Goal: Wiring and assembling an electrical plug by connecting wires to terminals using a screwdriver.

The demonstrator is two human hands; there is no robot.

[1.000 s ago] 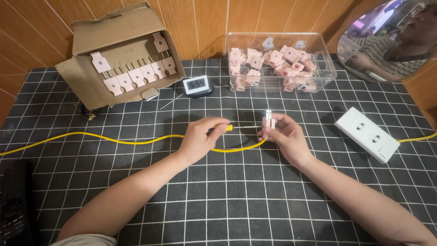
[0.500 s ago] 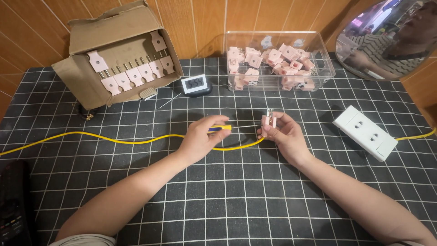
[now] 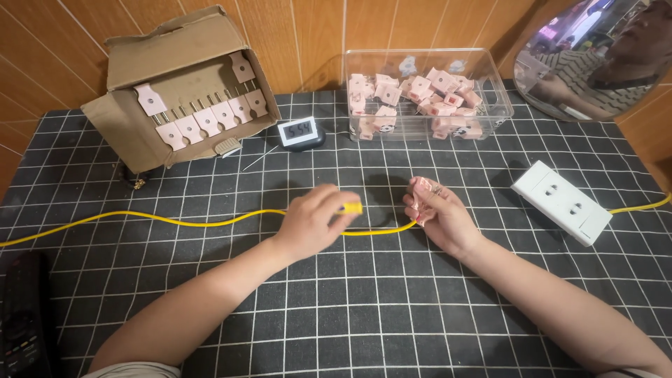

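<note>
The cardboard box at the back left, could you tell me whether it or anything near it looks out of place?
The cardboard box lies tipped on its side, its flap torn and bent, with pink plugs lined up inside. A thin needle-like pin lies loose on the mat beside the small digital clock. Nothing else stands out.

The surface (image 3: pixel 350 308) carries all items. At its rear left lies an open cardboard box (image 3: pixel 175 84) with plugs (image 3: pixel 203 119) in it; a small digital clock (image 3: pixel 297 131) sits just right of the box. A clear container (image 3: pixel 427 94) holding further plug parts stands right of the clock. A power strip (image 3: pixel 563 203) lies at the right. A cable (image 3: pixel 140 220) runs from the left edge to the centre, where the left hand (image 3: pixel 315 220) and right hand (image 3: pixel 437 213) rest near each other. A remote control (image 3: pixel 24 322) lies at the front left.
</note>
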